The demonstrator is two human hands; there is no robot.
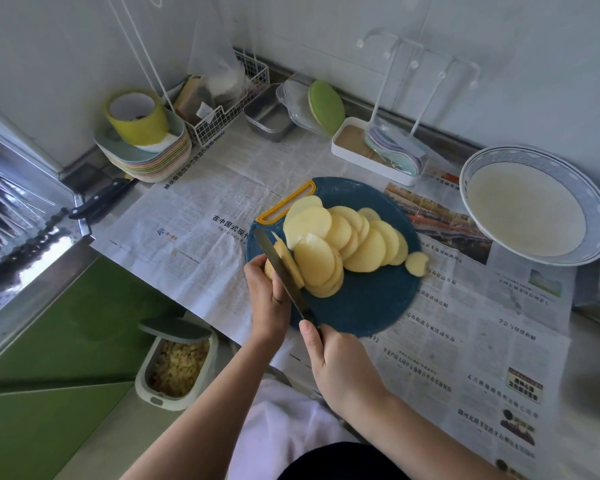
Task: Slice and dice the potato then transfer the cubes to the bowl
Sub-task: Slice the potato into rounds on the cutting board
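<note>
A kitchen counter runs along a white tiled wall, spread with sheets of newspaper (pixel 194 216); on the paper sits a round dark-blue cutting board (pixel 361 306) with a yellow-rimmed handle at its far left edge. At the back stand a stack of pastel plates (pixel 146 164) with a yellow-green cup (pixel 137 116) on top, a white wire basket (pixel 222 109) and a rack of lids, and a spare black-handled knife (pixel 97 202) lies at the counter's left end. Down on the left, beside green panels, an open bin (pixel 177 365) holds pale scraps. The bowl (pixel 534 155) – blue-patterned rim, pale inside – rests on the paper to the right, well apart from the board. Potato slices (pixel 343 237) lie fanned and overlapping across the board's upper half, one small piece at its right edge. The left hand (pixel 267 296) has its fingers curled down onto the last potato end (pixel 269 270) at the board's left edge, knuckles against the knife (pixel 284 275), whose blade stands on edge between that stub and a fresh slice leaning on it. The right hand (pixel 340 368) wraps tightly round the handle – one finger stretched forward along the top
</note>
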